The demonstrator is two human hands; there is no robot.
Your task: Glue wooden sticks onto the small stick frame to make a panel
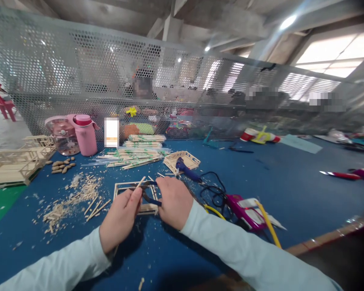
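My left hand [121, 216] pinches a thin wooden stick [141, 182] between thumb and fingers, its tip pointing up and away. Closed around the blue handles of a pair of pliers [151, 201] is my right hand [176, 201]. The pliers' dark jaws meet the stick just beyond my left fingertips; whether they bite into it I cannot tell. Beneath both hands lies a rectangular frame of wooden sticks [118, 187], partly hidden by them. Several short cut sticks [97, 210] lie to the left of my left hand.
Wood scraps [75, 198] and peanuts [60, 165] lie left, near a pink bottle [86, 137]. Bundled sticks [139, 151] and a small wooden tray-like frame [188, 159] sit beyond. A blue glue gun [188, 169] trails a black cord. A perforated metal screen [182, 81] borders the blue table.
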